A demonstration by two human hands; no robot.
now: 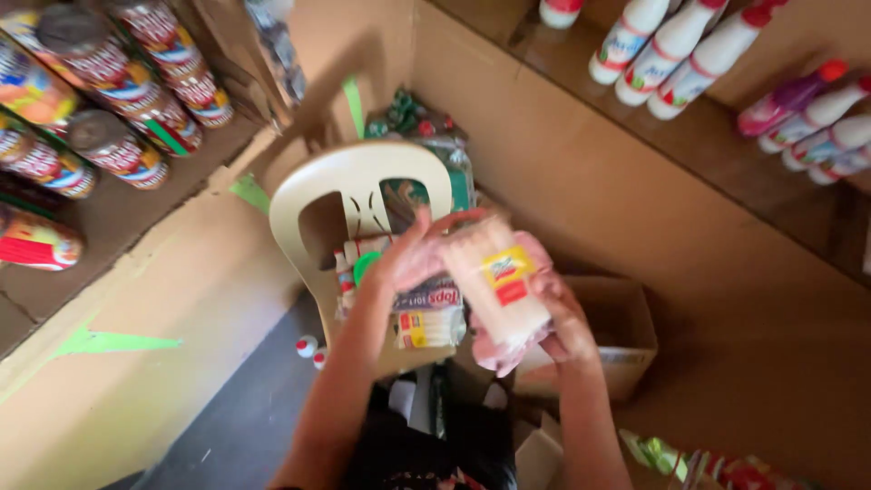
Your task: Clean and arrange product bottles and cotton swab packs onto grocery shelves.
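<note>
Both my hands hold one pale pink plastic packet [494, 286] with a yellow and red label, above a cream plastic chair [349, 177]. My left hand [413, 254] grips its upper left side. Its lower right end rests in my right hand [558, 313]. Under the packet, on the chair seat, lie more packets [426, 313] and small bottles [347, 272]. The picture is blurred by motion.
Cans [109, 82] lie on a shelf at the upper left. White bottles with red caps [671, 45] fill a shelf at the upper right. An open cardboard box [621, 331] stands right of the chair. Two small red-capped bottles [308, 347] lie on the dark floor.
</note>
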